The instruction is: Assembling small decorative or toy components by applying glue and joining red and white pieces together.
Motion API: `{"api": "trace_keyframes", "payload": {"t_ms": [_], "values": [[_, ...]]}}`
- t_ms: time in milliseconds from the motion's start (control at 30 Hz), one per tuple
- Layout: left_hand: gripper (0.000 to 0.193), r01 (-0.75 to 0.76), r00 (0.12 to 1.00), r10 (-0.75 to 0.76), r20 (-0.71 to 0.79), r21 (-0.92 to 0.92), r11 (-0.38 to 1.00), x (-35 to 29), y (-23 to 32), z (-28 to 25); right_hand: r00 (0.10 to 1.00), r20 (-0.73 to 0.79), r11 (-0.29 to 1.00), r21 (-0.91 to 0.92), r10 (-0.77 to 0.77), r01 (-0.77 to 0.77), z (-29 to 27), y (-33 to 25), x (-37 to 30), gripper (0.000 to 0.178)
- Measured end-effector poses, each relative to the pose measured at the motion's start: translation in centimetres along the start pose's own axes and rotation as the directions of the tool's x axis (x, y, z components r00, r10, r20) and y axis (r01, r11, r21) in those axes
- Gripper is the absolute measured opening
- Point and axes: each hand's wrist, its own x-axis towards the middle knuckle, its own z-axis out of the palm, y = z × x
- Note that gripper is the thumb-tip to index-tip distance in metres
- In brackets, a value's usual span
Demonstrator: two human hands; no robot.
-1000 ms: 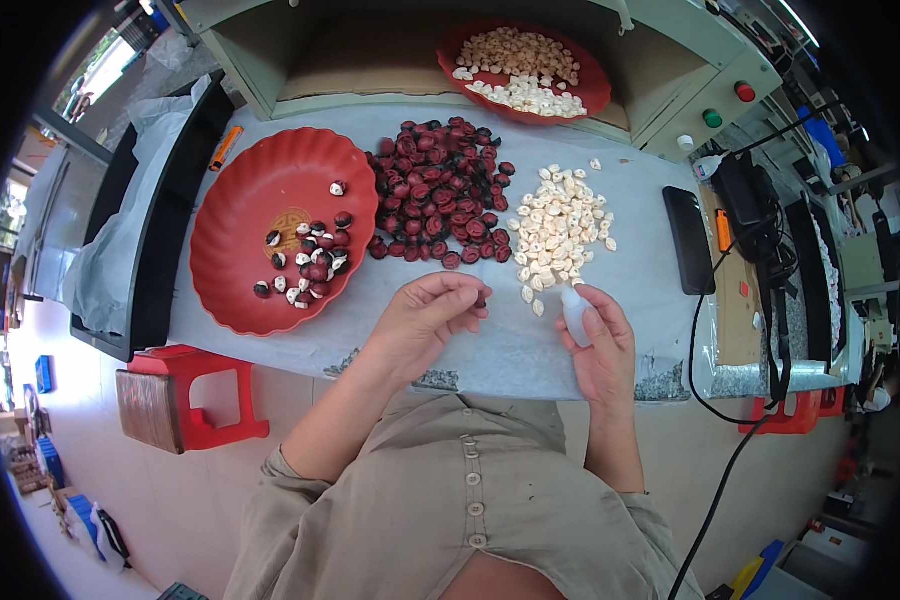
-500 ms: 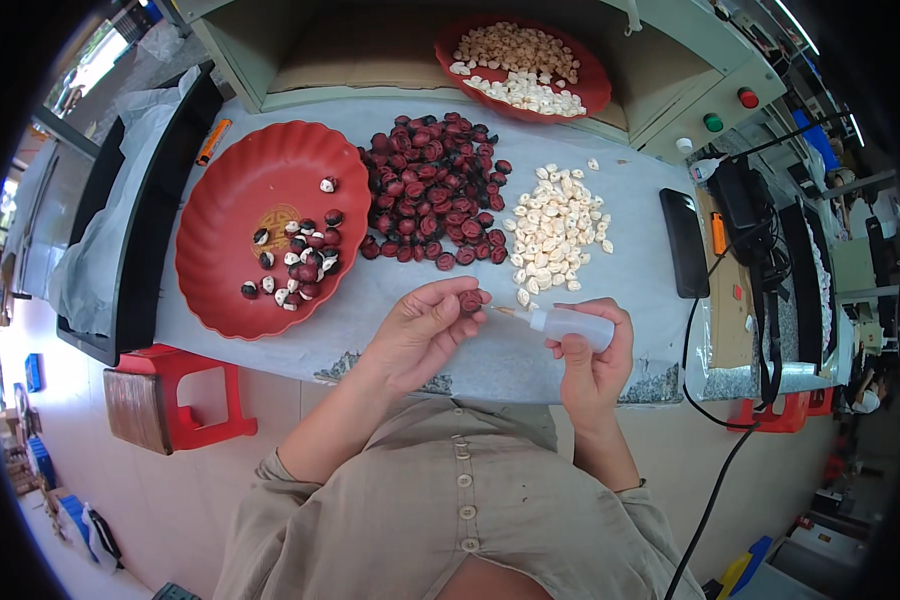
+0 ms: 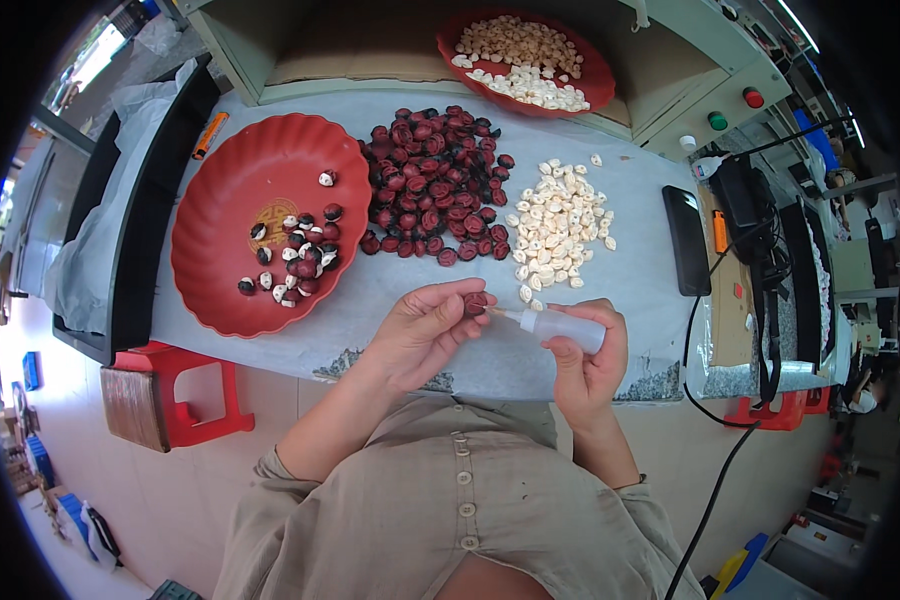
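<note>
Between the thumb and fingers of my left hand (image 3: 420, 330) is a small dark-red, hollow-looking shell piece (image 3: 474, 304). My right hand (image 3: 592, 365) is closed round a translucent white squeeze bottle (image 3: 567, 329), tilted sideways. Its thin nozzle points left and meets or nearly meets the piece. Beyond my hands lies a heap of similar dark-red and black pieces (image 3: 435, 185). To its right spreads a pile of cream-coloured, shell-like pieces (image 3: 560, 225). A red scalloped plate (image 3: 230, 190) on the left holds several joined dark-and-white pieces (image 3: 305, 260).
A second red plate (image 3: 610, 85) with cream pieces sits inside a grey-green cabinet (image 3: 660, 75). At the left stands a black tray (image 3: 165, 200) with crumpled sheeting, beside an orange lighter (image 3: 210, 136). A dark phone (image 3: 686, 242) and black cables lie at the right. Below is a red stool (image 3: 200, 395).
The bottle in my right hand has shifted slightly left, its nozzle closer to the dark-red piece. My left hand keeps its hold almost unmoved.
</note>
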Motion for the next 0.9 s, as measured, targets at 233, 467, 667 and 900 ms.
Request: {"api": "trace_keyframes", "payload": {"t_ms": [233, 467, 667, 900], "values": [[0.027, -0.004, 1.0, 0.005, -0.003, 0.011, 1.0, -0.06, -0.06, -0.07, 1.0, 0.022, 1.0, -0.011, -0.021, 0.021, -0.04, -0.11, -0.07, 0.026], [0.027, -0.009, 1.0, 0.009, -0.015, 0.01, 1.0, -0.03, -0.11, 0.06, 0.998, 0.007, 0.997, -0.047, -0.059, 0.059, 0.07, -0.14, -0.08, 0.027], [0.026, -0.005, 1.0, 0.005, -0.003, 0.004, 1.0, -0.07, -0.13, -0.08, 0.992, 0.049, 0.987, -0.105, -0.114, 0.119, 0.03, -0.37, -0.05, 0.028], [0.026, -0.015, 1.0, 0.015, 0.007, 0.005, 1.0, -0.06, -0.15, -0.1, 0.98, 0.058, 0.962, -0.187, -0.19, 0.198, -0.03, -0.51, 0.29, 0.031]]}}
